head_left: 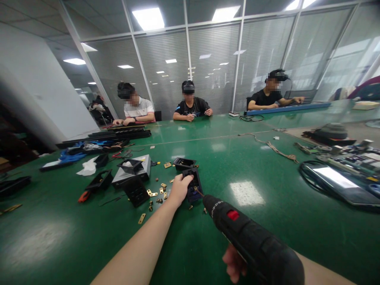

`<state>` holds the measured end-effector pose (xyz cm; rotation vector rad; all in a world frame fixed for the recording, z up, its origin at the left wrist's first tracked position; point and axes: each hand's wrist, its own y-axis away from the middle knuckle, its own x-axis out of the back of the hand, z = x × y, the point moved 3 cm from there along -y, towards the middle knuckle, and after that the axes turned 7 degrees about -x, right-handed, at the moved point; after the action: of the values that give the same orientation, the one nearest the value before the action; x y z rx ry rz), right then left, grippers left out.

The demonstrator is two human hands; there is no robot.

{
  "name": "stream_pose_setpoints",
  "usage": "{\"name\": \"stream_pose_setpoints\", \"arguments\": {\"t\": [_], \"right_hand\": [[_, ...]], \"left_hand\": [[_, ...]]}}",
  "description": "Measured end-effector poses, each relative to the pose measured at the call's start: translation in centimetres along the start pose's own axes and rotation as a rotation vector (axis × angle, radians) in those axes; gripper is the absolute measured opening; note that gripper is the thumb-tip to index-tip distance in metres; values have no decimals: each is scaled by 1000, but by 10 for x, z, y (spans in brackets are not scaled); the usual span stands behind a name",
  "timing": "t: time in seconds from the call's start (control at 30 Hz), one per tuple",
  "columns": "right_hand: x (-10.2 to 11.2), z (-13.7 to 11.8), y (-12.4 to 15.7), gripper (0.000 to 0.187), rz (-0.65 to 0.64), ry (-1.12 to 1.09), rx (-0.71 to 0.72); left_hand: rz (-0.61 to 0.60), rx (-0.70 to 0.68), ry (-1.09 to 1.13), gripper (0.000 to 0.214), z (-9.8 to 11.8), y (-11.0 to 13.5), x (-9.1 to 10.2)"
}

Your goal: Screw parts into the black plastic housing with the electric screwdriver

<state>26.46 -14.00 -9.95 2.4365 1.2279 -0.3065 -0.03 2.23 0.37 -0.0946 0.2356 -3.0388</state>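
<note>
My left hand [179, 187] grips a small black plastic box [194, 176] on the green table, its thumb over the upper edge. Inside the box's lower part I see small brass-coloured and bluish parts, too small to make out fully. In my right hand [234, 263] is a black cordless drill [252, 233] with a red switch; my fingers wrap its grip, mostly hidden under the body. The thin bit [199, 192] points left, its tip at the lower part of the box. Loose brass plates [141, 218] and small screws [190, 207] lie around the box.
More black boxes [184, 163] stand close behind and to the left, one on a silver metal case [144, 168]. A red-handled tool [84, 196] lies further left. A cable and a flat device [335, 182] lie at right. Three people sit across the table [219, 138].
</note>
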Motion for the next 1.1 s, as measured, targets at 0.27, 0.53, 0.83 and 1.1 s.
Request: {"name": "stream_pose_setpoints", "arguments": {"t": [0.27, 0.53, 0.83, 1.1], "right_hand": [[-46, -56, 17, 67, 119, -79, -28], [-66, -79, 7, 46, 227, -370, -318], [-74, -93, 8, 74, 278, -379, -363], [-67, -81, 10, 72, 265, -333, -322]], "left_hand": [[-4, 1, 11, 33, 1, 0, 0], [-13, -8, 16, 33, 1, 0, 0], [-23, -5, 11, 34, 2, -1, -2], [-13, -16, 7, 34, 4, 1, -1]]}}
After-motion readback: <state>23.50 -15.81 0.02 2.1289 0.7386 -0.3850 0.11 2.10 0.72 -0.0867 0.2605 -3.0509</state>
